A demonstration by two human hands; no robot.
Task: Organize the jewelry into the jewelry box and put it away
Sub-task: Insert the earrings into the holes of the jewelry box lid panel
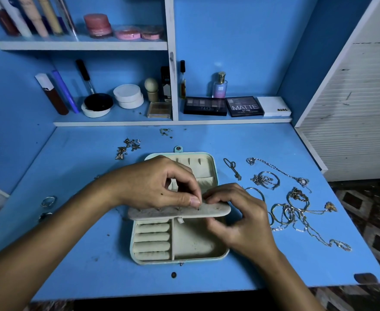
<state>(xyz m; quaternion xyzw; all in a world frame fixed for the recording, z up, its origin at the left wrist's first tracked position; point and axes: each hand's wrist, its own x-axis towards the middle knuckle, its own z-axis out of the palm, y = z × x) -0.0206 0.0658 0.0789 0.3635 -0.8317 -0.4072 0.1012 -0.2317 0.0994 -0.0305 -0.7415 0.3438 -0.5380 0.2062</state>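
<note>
Two bare forearms reached in from the bottom corners of the frame over a blue bench (72,254). At the centre of the frame lay an open pale-green jewelry box (180,254) with a cream lining. Its lower half showed a row of ring rolls (152,240) on the left and one plain compartment on the right; its lid (203,167) lay flat behind, toward the top of the frame. A cream earring panel (180,213) stood raised across the middle of the box.

The left hand (153,185) came over the panel from the left, thumb and forefinger pinched together at its top edge on something too small to make out. The right hand (236,214) met it from the right, fingers curled and holding the panel's right end.

Right of the box, a tangle of silver bangles and chains (290,209) lay spread on the bench, with a short chain (232,168) just beside the lid. Small butterfly-shaped charms (128,148) lay at the upper left of the box. Two rings (48,201) sat near the bench's left edge.

Shelves (173,123) at the top of the frame held eyeshadow palettes (225,106), a perfume bottle (220,86), jars and tubes.
</note>
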